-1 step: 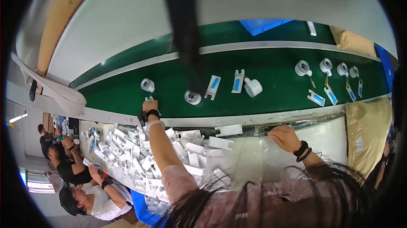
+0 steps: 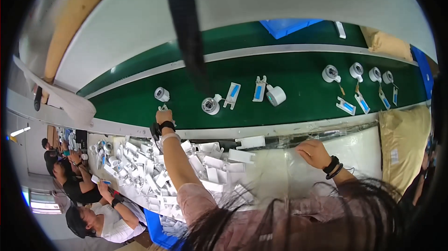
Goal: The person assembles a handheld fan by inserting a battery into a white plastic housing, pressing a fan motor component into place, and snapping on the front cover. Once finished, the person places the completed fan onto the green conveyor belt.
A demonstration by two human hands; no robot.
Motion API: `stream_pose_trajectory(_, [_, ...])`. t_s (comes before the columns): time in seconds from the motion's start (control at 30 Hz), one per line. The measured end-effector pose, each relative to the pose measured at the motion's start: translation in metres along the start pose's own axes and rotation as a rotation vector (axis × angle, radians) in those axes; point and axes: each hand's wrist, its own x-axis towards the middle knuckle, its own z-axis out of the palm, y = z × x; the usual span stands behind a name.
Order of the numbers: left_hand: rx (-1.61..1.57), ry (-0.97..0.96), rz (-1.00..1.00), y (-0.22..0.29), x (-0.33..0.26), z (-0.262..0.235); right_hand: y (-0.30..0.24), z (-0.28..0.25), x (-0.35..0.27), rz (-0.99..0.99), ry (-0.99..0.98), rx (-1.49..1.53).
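On the green belt (image 2: 186, 116), my left hand (image 2: 164, 116) reaches to the near edge at left, its fingers closed on a white handle piece mostly hidden by the hand. Just beyond the fingers lies a round white head (image 2: 162, 94). My right hand (image 2: 313, 153) hovers over the plastic-covered near table, fingers curled in, nothing seen in them. Mid-belt are another round head (image 2: 210, 106), a white handle shell with a blue insert (image 2: 232, 95), a similar shell (image 2: 259, 89) and a head on its side (image 2: 276, 95).
Several round heads (image 2: 330, 73) wired to blue-insert shells (image 2: 346, 106) line the belt at right. White shells (image 2: 154, 171) are heaped left of me, above a blue bin (image 2: 156, 230). A tan bag (image 2: 404, 150) lies at right; a dark strap (image 2: 184, 22) hangs ahead. Co-workers (image 2: 105, 218) sit at left.
The hanging strap has shifted left, uncovering the neck of the mid-belt head. Items on the belt sit slightly further left in view. Both hands have hardly moved.
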Motion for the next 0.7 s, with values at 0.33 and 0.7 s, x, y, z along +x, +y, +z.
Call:
stream_pose_trajectory(0.33, [-0.984, -0.658, 0.237, 0.097, -0.206, -0.145, -0.044, -0.019, -0.062, 0.032, -0.038, 0.1])
stream_pose_trajectory(0.7, [-0.456, -1.518, 0.592, 0.16, -0.516, -0.186, -0.121, -0.091, -0.087, -0.31, 0.064, -0.009])
